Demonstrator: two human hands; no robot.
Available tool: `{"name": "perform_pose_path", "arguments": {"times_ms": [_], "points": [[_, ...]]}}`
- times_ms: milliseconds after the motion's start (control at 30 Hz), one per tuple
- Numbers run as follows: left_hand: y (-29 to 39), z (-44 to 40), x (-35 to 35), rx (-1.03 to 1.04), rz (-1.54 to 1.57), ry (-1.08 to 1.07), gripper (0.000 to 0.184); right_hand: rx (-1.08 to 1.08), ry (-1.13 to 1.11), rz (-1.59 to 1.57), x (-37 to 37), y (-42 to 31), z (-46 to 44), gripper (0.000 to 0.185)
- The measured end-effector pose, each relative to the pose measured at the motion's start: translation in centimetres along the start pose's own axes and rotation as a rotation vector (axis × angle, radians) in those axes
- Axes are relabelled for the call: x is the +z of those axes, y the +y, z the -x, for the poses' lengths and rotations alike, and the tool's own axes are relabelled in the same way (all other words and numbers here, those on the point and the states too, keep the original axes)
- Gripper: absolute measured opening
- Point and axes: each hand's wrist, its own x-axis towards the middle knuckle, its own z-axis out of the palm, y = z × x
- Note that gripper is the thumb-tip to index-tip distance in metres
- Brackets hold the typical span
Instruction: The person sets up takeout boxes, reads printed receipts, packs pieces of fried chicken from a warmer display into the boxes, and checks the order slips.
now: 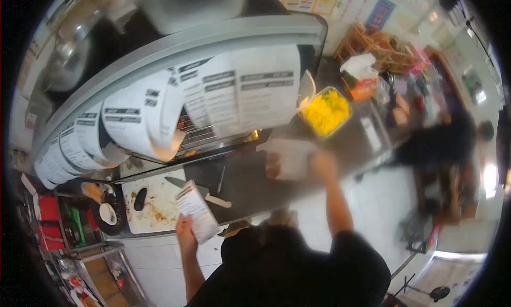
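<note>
In my left hand is a flat white packet with printed text, pinched at its lower left edge in front of the counter. My right hand is smeared by motion, so its fingers cannot be made out. It is at the right edge of a pale, blurred sheet or bag with a brown patch, lying on the dark counter. Whether the hand grips this item is unclear. A knife with a pale handle lies partly behind the packet, beside a stained white cutting board.
Printed paper slips hang from the hood above the counter. A tray of yellow shredded food stands at the back right. Left of the board is a black pan-like item with a white cup. A person in dark clothes is at far right.
</note>
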Motion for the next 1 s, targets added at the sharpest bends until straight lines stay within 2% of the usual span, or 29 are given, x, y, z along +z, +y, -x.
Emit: {"name": "perform_pose_path", "arguments": {"times_ms": [33, 67, 100, 200, 233, 300, 333, 367, 400, 433, 533, 567, 667, 733, 800, 867, 900, 933, 967, 1000], "points": [[5.0, 0.7, 4.7, -0.047, 0.173, -0.039, 0.029, 0.031, 0.086, 0.002, -4.0, -0.1, 0.1, 0.022], [9.0, 0.5, 8.3, -0.152, 0.485, -0.045, 0.028, -0.131, 0.13, 0.019, -9.6, -1.2, 0.0, 0.02], [9.6, 0.0, 11.1, -0.117, 0.491, -0.035, 0.027, -0.301, 0.162, 0.036, -13.4, -2.0, -1.4, 0.019], [14.2, 0.4, 17.8, -0.221, 0.59, 0.08, 0.026, -0.432, 0.25, -0.72, -14.9, -5.8, -12.6, 0.02], [16.4, 0.6, 19.8, -0.265, 0.623, 0.134, 0.026, -0.474, 0.159, -0.785, -15.1, -7.7, -15.7, 0.023], [19.1, 0.1, 23.0, -0.178, 0.88, 0.206, 0.024, -0.632, 0.234, -0.618, -10.3, -9.7, -24.7, 0.026], [19.1, 0.0, 24.0, -0.146, 0.839, 0.211, 0.025, -0.674, 0.194, -0.624, -9.2, -10.2, -27.5, 0.026], [18.9, 1.2, 24.5, -0.125, 0.797, 0.247, 0.025, -0.551, 0.042, -0.558, -8.0, -11.0, -28.9, 0.025], [19.6, 2.0, 24.9, -0.119, 0.696, 0.249, 0.027, -0.539, -0.07, -0.506, -6.8, -12.1, -29.3, 0.025], [21.2, 2.2, 25.3, -0.128, 0.757, 0.263, 0.03, -0.528, -0.18, -0.448, -5.8, -13.2, -29.7, 0.024], [24.6, 3.2, 25.4, -0.191, 0.817, 0.361, 0.036, -1.088, 0.058, 0.132, -6.1, -13.0, -29.2, 0.032], [25.1, 3.5, 25.3, -0.209, 0.82, 0.401, 0.036, -1.139, 0.048, 0.135, -6.9, -13.6, -28.4, 0.032], [25.8, 2.8, 25.0, -0.152, 0.89, 0.486, 0.029, -0.877, -0.115, -0.055, -12.7, -15.4, -26.2, 0.029], [25.2, 3.4, 25.1, -0.186, 0.885, 0.414, 0.037, -0.648, -0.213, -0.178, -13.9, -15.1, -25.6, 0.028], [24.1, 3.9, 25.2, -0.142, 0.957, 0.416, 0.036, -0.585, -0.104, -0.266, -14.0, -12.9, -25.5, 0.029], [22.9, 4.3, 25.3, -0.137, 0.863, 0.403, 0.035, -0.723, 0.299, -0.263, -12.7, -9.6, -24.0, 0.032], [21.9, 4.2, 25.0, -0.137, 0.835, 0.391, 0.035, -0.855, 0.54, -0.145, -11.0, -8.1, -22.6, 0.035], [20.2, 4.6, 25.1, -0.014, 0.781, 0.4, 0.034, -1.022, 0.736, 0.151, -8.3, -6.4, -20.5, 0.037], [20.2, 4.8, 24.6, -0.032, 0.851, 0.384, 0.034, -1.119, 0.965, 0.482, -5.5, -5.1, -18.0, 0.04], [20.3, 4.9, 24.1, -0.052, 0.92, 0.37, 0.034, -1.198, 1.013, 0.652, -3.5, -4.9, -14.6, 0.043]]}}
